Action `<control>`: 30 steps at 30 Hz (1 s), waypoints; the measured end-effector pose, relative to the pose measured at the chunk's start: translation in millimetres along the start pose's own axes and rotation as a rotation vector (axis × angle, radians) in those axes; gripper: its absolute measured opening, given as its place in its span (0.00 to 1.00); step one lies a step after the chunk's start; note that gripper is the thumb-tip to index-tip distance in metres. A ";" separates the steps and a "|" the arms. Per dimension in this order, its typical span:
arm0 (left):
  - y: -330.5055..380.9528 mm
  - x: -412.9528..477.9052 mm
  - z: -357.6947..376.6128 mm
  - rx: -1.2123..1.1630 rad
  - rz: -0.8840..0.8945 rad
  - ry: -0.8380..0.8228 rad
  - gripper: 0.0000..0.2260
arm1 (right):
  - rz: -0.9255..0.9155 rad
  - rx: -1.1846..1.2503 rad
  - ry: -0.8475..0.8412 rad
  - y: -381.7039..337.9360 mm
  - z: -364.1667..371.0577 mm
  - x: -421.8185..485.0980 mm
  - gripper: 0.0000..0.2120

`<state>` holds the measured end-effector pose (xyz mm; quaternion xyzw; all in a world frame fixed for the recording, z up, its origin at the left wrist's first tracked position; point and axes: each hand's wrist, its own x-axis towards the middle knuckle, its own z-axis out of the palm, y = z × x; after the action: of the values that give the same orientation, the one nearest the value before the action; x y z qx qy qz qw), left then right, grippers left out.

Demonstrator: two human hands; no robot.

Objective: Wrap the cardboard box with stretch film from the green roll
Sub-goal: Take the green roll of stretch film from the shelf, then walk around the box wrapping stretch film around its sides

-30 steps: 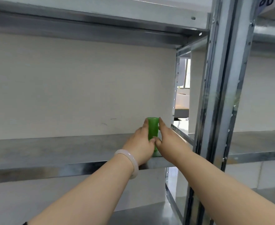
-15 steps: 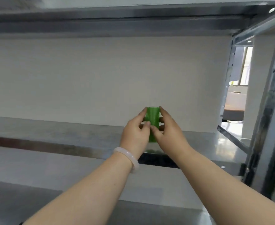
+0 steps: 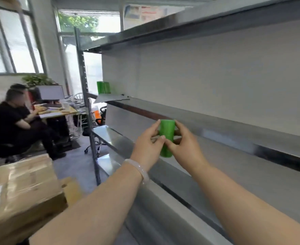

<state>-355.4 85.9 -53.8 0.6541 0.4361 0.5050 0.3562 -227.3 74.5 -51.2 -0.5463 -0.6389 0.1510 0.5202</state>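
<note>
A small green roll (image 3: pixel 166 133) of stretch film stands upright in the air in front of the metal shelving, held between both hands. My left hand (image 3: pixel 148 147) grips its left side, fingers and thumb curled round it. My right hand (image 3: pixel 184 145) grips its right side the same way. The cardboard box (image 3: pixel 20 190), brown and taped on top, with a white label, sits at the lower left, apart from the hands. A white bangle is on my left wrist.
Grey metal shelves (image 3: pixel 216 124) run along the right, with an upright post (image 3: pixel 88 106) at their left end. More green rolls (image 3: pixel 103 87) stand on the far end of a shelf. A person in black (image 3: pixel 13 121) sits at a desk at the left.
The view has swung left, bringing the cardboard box and the room into sight. Both hands have lifted the green roll off the shelf and keep hold of it.
</note>
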 end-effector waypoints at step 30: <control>-173.9 -221.5 -475.3 0.127 -0.477 0.865 0.07 | -0.015 0.368 -0.880 -212.2 492.0 -171.0 0.26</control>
<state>-878.0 -44.5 -176.8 0.2870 0.7111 0.6073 0.2077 -773.9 37.1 -178.5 -0.3245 -0.7651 0.4749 0.2897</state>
